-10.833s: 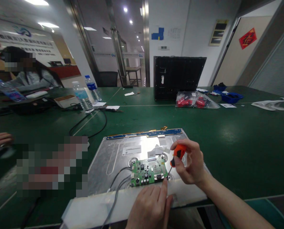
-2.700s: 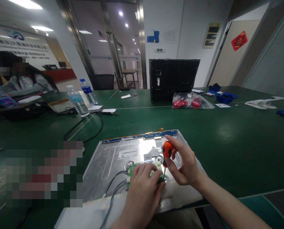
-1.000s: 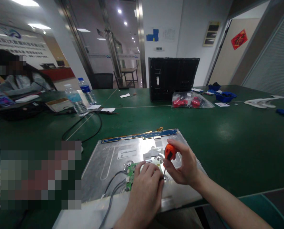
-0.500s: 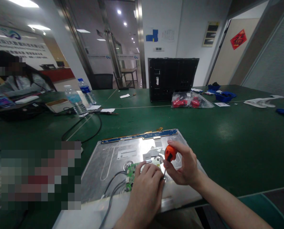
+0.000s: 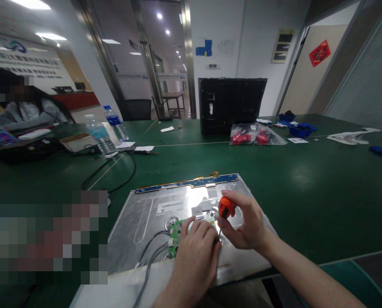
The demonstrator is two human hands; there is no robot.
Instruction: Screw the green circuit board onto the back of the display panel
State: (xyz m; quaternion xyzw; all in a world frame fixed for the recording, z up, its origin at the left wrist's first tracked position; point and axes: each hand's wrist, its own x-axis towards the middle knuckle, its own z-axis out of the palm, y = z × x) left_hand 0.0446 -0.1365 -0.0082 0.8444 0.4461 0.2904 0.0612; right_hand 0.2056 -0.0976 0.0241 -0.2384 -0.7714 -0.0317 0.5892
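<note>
My right hand point(image 5: 247, 222) pinches the orange and black handle of a screwdriver point(image 5: 226, 207). Its thin shaft points down at the lower right corner of a green circuit board point(image 5: 175, 233), where the tip is partly hidden behind my fingers. My left hand point(image 5: 199, 241) is laid over the board with bent fingers, gripping it and covering most of it. Under the board is the silver metal back of a display panel point(image 5: 129, 231), with a long blue circuit strip point(image 5: 184, 184) along its far edge. Grey and black cables point(image 5: 149, 269) run from the board's left side.
A black monitor housing point(image 5: 232, 107) stands at the back of the green table point(image 5: 306, 205), with a clear bag of red parts point(image 5: 257, 134) before it. Water bottles point(image 5: 101, 136) and a black cable point(image 5: 134, 167) are on the left. Another person point(image 5: 27, 105) sits far left.
Since the earliest frame my left hand has moved from the board's front edge onto its top. Over the last second the screwdriver handle has turned slightly; both hands stay in place.
</note>
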